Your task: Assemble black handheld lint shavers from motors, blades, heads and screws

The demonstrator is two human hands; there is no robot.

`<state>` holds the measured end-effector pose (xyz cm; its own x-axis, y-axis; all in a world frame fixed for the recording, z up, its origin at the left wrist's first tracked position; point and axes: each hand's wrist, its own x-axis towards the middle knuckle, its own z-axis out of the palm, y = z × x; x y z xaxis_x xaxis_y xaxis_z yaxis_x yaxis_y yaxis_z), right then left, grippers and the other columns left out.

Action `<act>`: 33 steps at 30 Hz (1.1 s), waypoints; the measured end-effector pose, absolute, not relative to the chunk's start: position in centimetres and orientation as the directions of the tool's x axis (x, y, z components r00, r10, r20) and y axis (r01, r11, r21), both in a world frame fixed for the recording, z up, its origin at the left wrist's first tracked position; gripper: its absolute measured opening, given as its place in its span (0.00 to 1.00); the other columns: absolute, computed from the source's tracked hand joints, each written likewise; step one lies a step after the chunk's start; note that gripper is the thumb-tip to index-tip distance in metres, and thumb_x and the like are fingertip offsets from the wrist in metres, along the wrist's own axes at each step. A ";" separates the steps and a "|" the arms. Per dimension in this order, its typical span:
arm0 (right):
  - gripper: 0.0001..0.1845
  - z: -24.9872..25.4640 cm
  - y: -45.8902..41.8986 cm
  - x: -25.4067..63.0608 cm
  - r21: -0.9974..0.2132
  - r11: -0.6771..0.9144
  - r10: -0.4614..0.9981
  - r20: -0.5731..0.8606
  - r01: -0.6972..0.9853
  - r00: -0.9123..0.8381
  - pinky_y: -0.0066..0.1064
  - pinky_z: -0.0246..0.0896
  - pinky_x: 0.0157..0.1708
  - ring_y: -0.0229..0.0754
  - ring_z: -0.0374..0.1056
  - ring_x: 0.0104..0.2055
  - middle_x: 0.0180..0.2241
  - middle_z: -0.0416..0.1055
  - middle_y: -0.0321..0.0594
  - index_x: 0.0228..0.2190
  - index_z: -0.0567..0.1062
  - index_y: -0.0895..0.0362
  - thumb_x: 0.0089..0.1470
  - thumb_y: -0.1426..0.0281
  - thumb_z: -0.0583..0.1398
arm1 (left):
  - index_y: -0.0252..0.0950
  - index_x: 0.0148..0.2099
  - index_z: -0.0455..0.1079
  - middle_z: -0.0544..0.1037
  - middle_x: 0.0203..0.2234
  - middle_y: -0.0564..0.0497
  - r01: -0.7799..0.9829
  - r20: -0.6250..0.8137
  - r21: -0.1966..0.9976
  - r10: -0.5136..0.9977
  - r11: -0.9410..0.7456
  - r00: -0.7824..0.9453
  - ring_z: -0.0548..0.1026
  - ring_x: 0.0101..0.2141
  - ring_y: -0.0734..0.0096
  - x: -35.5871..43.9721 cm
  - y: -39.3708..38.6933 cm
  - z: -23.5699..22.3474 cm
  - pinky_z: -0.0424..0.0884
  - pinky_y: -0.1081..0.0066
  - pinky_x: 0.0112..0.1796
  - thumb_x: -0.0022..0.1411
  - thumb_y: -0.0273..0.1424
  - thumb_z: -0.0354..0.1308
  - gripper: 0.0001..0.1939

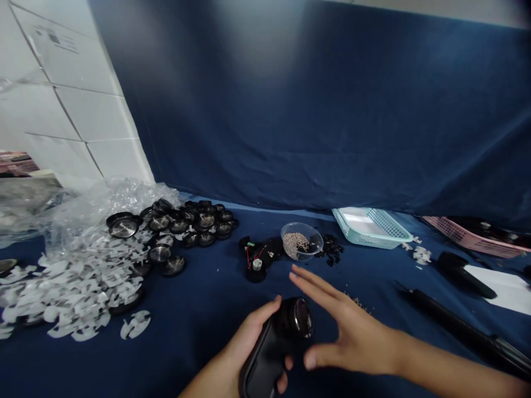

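1 blk device (269,351) in L hand (251,331), R hand (352,334) open beside.

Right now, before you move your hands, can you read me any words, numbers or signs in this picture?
Printed marks on the white wall panel: a small square and lines, too small and blurred to read.
Black casing in the left hand: no readable text shows.
No other readable words, numbers or brands show.
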<state>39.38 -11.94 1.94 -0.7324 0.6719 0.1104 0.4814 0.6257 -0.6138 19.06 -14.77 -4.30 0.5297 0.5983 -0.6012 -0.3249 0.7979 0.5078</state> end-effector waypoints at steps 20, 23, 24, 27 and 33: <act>0.27 0.3 -12.6 37.8 -0.584 0.561 0.776 0.127 0.586 -0.617 0.38 0.68 0.46 0.48 0.71 0.47 0.48 0.73 0.44 0.53 0.69 0.56 0.51 0.67 0.63 | 0.35 0.51 0.66 0.73 0.15 0.51 -0.334 -0.609 0.647 0.728 0.686 0.315 0.68 0.11 0.71 19.3 -15.4 -3.8 0.63 0.77 0.12 0.53 0.62 0.47 0.38; 0.19 0.5 -12.5 37.4 -0.644 0.364 0.873 -0.016 0.673 -0.487 0.37 0.68 0.32 0.45 0.72 0.29 0.28 0.75 0.41 0.38 0.76 0.58 0.56 0.55 0.58 | 0.40 0.53 0.63 0.72 0.15 0.54 -0.331 -0.567 0.706 0.780 0.626 0.265 0.68 0.11 0.71 19.6 -15.7 -3.3 0.62 0.78 0.12 0.57 0.59 0.47 0.33; 0.21 0.5 -12.5 37.3 -0.650 0.328 0.885 -0.043 0.685 -0.464 0.38 0.68 0.33 0.46 0.72 0.29 0.27 0.75 0.42 0.35 0.76 0.58 0.58 0.53 0.56 | 0.41 0.53 0.63 0.71 0.14 0.55 -0.328 -0.557 0.721 0.792 0.611 0.252 0.68 0.11 0.71 19.7 -15.8 -3.2 0.61 0.78 0.12 0.57 0.58 0.47 0.31; 0.26 0.3 -12.3 37.5 -0.746 0.294 0.887 -0.020 0.597 -0.461 0.42 0.64 0.49 0.50 0.70 0.48 0.47 0.73 0.48 0.50 0.73 0.57 0.58 0.52 0.56 | 0.41 0.55 0.61 0.69 0.13 0.56 -0.327 -0.523 0.754 0.822 0.570 0.226 0.67 0.10 0.71 19.9 -15.8 -3.0 0.60 0.78 0.11 0.59 0.56 0.47 0.30; 0.36 -1.0 -12.2 38.4 -0.898 -0.272 0.734 -0.426 0.345 -0.529 0.36 0.70 0.29 0.46 0.75 0.30 0.37 0.75 0.53 0.45 0.74 0.63 0.55 0.43 0.52 | 0.42 0.57 0.58 0.72 0.19 0.56 -0.340 -0.453 0.814 0.881 0.472 0.137 0.68 0.13 0.73 20.2 -15.6 -3.4 0.64 0.77 0.12 0.57 0.52 0.53 0.30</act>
<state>38.40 -12.20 -1.01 -0.5290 0.7340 -0.4259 0.3451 -0.2724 -0.8982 20.16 -15.59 -3.41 0.1371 0.8808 -0.4532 -0.3398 0.4716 0.8137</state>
